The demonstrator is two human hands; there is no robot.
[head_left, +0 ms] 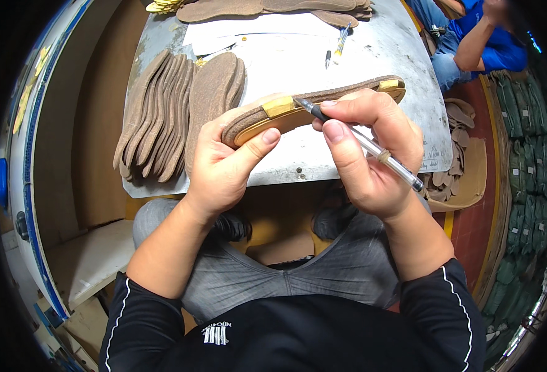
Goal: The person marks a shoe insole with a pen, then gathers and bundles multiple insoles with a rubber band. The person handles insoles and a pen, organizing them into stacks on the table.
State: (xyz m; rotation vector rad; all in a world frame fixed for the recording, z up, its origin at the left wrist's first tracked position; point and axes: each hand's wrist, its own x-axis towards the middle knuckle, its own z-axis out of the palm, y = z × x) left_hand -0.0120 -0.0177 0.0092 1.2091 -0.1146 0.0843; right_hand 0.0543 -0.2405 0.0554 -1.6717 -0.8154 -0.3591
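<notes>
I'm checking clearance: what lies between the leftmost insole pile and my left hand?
The head view shows a smaller pile between the leftmost pile and left hand.

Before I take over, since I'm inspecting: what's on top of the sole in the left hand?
Two yellow patches show along the sole; whatever the left hand covers cannot be seen.

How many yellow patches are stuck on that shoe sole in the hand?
2 that I can see: one yellow patch beside the tip of the pen, another near the sole's right end. More may be hidden behind the left hand.
</notes>
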